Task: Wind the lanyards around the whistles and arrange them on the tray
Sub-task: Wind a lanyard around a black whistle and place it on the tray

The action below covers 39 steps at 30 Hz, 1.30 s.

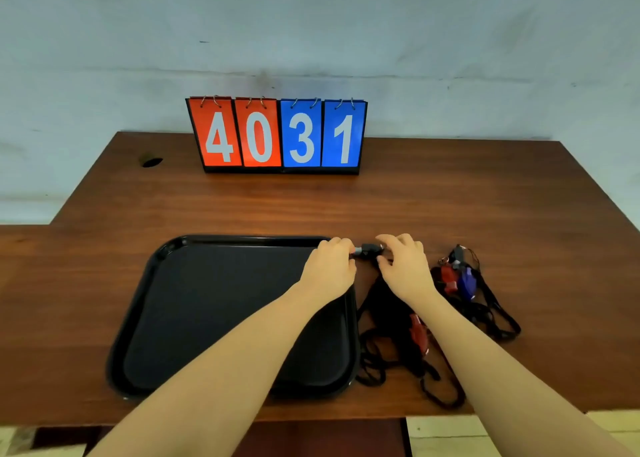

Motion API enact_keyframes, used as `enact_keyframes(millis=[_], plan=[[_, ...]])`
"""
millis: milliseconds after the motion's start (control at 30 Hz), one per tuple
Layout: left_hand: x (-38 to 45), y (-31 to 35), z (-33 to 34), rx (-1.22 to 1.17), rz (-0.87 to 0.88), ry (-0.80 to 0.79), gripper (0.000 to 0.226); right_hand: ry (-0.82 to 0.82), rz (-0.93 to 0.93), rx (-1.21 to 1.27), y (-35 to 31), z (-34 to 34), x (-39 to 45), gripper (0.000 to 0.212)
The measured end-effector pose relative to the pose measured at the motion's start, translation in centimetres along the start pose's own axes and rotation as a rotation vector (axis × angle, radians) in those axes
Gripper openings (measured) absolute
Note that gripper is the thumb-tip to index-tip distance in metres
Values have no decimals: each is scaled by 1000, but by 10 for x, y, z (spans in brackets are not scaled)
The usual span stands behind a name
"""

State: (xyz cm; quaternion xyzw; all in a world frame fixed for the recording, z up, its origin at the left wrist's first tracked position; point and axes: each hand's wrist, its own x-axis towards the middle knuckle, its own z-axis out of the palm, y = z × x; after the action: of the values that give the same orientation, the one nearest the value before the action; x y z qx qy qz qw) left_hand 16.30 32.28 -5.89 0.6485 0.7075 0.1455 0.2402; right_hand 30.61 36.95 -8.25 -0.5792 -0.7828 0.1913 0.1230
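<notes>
The person is holding a black whistle (369, 250) between both hands, just beyond the far right corner of the black tray (221, 313). The left hand (329, 273) is pinching the left end of the whistle with curled fingers, and the right hand (405, 269) is gripping the right end, with its thumb and fingers closing around it. The long axis of the whistle is lying left to right, so each hand is taking one end and neither is clearly nearer. Its black lanyard (375, 300) is hanging down toward the near side, under the right hand, and is running into the loose cords on the wooden table (450, 200). For winding, this cord must probably be brought across the short body, so the right hand seems better placed to take it. More whistles are waiting on the right: a red whistle (448, 278) and a blue whistle (467, 281) together, and another red whistle (417, 332) nearer. Nothing is lying on the tray yet. A scoreboard (277, 136) is standing at the far side.
</notes>
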Motion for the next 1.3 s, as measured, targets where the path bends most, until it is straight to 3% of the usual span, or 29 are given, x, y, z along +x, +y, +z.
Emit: enact_keyframes(millis=[133, 333, 533, 667, 900, 1033, 1167, 1300], plan=[[19, -4, 13, 76, 61, 43, 32, 3, -49, -185, 5, 8, 13, 43], [33, -20, 32, 186, 156, 117, 32, 69, -71, -192, 10, 28, 19, 31], [29, -31, 21, 132, 221, 271, 26, 260, -149, -18, -5, 29, 15, 18], [14, -39, 6, 49, 263, 291, 28, 229, -226, 86, -20, 25, 7, 15], [-13, -68, -24, -145, 204, 395, 30, 173, -300, 704, -68, 26, -3, 13], [-25, -87, -45, -214, 182, 475, 25, 224, -355, 645, -89, 33, 2, 22], [-34, -106, -59, -343, 133, 510, 14, 217, -318, 701, -95, 36, 9, 10], [-40, -115, -62, -460, 108, 548, 8, 180, -350, 815, -105, 38, 14, 24]])
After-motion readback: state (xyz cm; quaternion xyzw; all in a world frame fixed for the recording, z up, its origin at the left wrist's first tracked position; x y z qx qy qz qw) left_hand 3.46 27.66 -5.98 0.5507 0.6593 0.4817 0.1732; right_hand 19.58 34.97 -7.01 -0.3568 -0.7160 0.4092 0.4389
